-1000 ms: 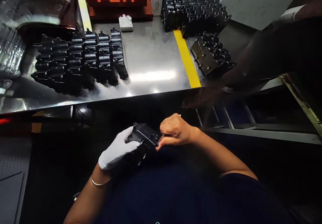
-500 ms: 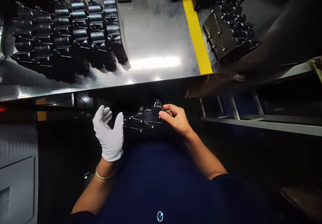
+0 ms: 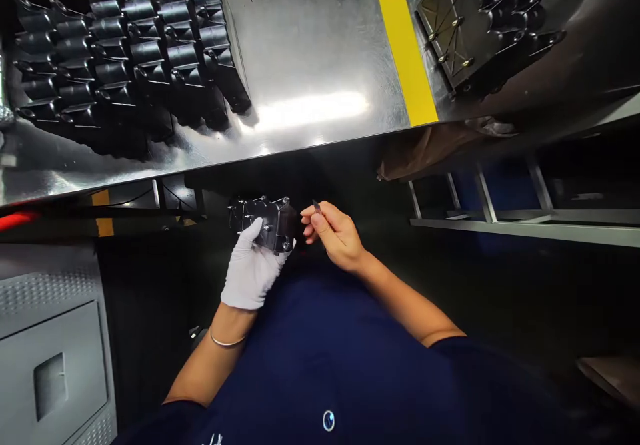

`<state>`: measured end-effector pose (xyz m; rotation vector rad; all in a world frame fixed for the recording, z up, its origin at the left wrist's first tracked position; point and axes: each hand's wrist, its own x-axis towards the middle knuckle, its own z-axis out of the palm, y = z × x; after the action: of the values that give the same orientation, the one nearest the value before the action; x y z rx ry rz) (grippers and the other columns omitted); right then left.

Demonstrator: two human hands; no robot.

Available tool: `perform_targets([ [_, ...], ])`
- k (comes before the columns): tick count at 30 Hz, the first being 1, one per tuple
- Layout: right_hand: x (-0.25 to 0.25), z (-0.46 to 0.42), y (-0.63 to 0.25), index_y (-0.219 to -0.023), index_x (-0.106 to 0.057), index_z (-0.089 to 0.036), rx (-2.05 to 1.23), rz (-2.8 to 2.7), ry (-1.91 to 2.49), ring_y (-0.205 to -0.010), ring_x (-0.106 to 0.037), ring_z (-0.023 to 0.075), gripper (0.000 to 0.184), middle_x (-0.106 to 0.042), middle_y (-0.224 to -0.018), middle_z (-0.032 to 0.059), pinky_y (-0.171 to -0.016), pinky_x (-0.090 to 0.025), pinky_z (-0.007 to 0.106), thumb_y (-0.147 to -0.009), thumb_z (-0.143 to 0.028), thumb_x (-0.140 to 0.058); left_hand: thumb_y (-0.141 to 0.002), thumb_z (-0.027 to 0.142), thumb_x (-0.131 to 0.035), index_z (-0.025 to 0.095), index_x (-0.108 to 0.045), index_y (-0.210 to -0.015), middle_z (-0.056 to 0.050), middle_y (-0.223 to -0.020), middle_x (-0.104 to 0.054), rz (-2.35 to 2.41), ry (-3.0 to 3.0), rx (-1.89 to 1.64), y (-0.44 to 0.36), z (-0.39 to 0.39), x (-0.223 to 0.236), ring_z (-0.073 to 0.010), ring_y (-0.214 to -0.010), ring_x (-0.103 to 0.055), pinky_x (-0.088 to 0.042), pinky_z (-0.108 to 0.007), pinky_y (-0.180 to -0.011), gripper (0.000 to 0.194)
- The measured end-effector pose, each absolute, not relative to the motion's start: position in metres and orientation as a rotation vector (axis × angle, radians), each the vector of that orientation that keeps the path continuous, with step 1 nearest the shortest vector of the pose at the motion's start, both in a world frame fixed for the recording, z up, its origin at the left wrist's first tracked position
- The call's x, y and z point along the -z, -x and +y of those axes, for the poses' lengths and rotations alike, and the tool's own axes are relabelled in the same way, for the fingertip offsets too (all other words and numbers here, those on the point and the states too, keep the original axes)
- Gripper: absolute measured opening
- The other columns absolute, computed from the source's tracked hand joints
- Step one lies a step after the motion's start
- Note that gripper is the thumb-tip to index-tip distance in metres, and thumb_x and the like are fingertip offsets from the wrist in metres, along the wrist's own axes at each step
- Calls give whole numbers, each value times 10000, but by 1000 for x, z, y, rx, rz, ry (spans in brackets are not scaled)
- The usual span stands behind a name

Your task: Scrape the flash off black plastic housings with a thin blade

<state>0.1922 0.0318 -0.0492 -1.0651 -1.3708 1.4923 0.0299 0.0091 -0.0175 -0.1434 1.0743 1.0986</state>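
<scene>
Housing (image 3: 274,221), black and moulded with small pegs on its face, is held in the air by the left hand (image 3: 256,268), on the near side of the metal surface (image 3: 310,38) and apart from its edge. Its long axis runs roughly crosswise, dipping slightly toward the right. The left hand, in a white glove (image 3: 244,288), is the nearer, being in contact; the right hand (image 3: 340,237) is just beside the right end, separated by a narrow gap, so that from it the housing lies to the left. The left grip is clamped on the housing, thumb across the visible face and palm and fingers beneath. The right grip is together, thumb and forefinger pinching a small dark piece (image 3: 316,206) with its tip upward, too small to identify; the remaining fingers curl loosely toward the housing without touching it. On the surface, rows of black parts (image 3: 110,45) stand at left, and a further group (image 3: 470,28) of similar form rests at right, beyond a yellow strip (image 3: 403,51).
</scene>
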Motion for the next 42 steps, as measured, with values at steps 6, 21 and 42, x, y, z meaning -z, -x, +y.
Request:
perform_targets([
  [6, 48, 29, -199, -1137, -661, -174, -1133, -1669, 1129, -700, -586, 132, 388, -624, -791, 43, -693, -527, 300, -987, -408, -391, -955, 198, -416, 191, -650, -1068, -58, -992, -750, 1017, 240, -1130, -33, 6, 5, -191, -905, -717, -626, -353, -689, 260],
  [21, 55, 37, -199, -818, -623, -186, -1017, -1470, 1104, -515, -482, 75, 186, -594, -681, -11, -499, -419, 224, -864, -366, -615, -925, 110, -443, 172, -670, -1062, -34, -879, -765, 988, 383, -1072, -45, 0, -6, -175, -811, -730, -609, -401, -816, 272],
  [42, 45, 33, -199, -889, -629, -184, -939, -1556, 894, -537, -530, 74, 54, -607, -722, 3, -465, -441, 196, -886, -233, -607, -930, 89, -397, 144, -665, -1127, -56, -879, -778, 998, 412, -1070, -35, -2, -2, -174, -840, -737, -589, -310, -838, 337],
])
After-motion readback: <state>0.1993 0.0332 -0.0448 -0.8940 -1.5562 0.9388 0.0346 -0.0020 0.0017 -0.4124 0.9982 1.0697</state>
